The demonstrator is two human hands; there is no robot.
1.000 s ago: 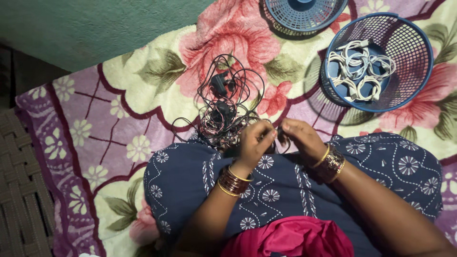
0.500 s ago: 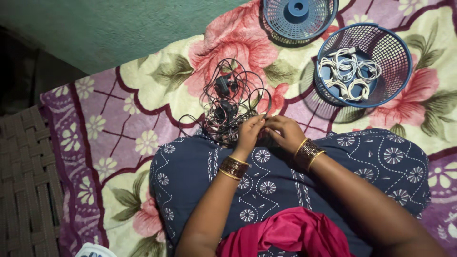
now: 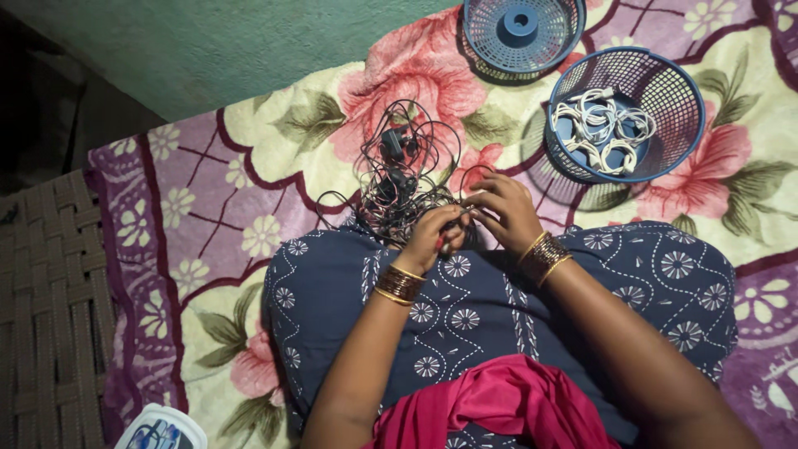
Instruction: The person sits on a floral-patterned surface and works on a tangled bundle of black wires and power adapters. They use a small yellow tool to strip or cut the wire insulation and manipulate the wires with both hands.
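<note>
A tangle of thin black cables (image 3: 399, 179) with small black plugs lies on the flowered blanket, just beyond my knees. My left hand (image 3: 436, 237) pinches part of this tangle at its near edge. Close beside it, my right hand (image 3: 505, 212) holds a strand of the same cables, fingertips nearly meeting the left hand's. Both wrists wear several bangles. My lap is covered by dark blue patterned cloth (image 3: 499, 308).
A blue mesh basket (image 3: 682, 100) holding coiled white cables (image 3: 600, 129) stands at the upper right. A second blue mesh basket (image 3: 524, 33) lies overturned behind it. A woven mat (image 3: 41, 308) borders the blanket (image 3: 249, 208) on the left. A white container (image 3: 162, 428) sits bottom left.
The view has shifted, so everything sits further right and lower in frame. Both hands stay together at the tangle's near edge, fingers working the strands.
</note>
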